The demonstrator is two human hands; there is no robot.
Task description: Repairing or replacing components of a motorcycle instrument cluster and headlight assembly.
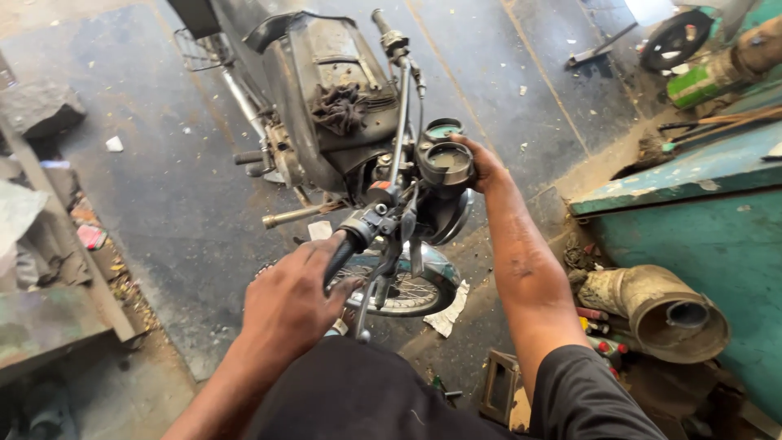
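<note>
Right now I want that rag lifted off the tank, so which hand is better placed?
Probably the right hand: it rests on the gauges, nearer the rag. The left hand grips the handlebar grip.

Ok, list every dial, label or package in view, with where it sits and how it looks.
Gauge: round, dark rim, pale face, under the right hand.
Second gauge: round, greenish face, just behind it.
Green cylinder: lying top right, pale band.
Small cans: red and yellow, by the metal pipe.
</note>
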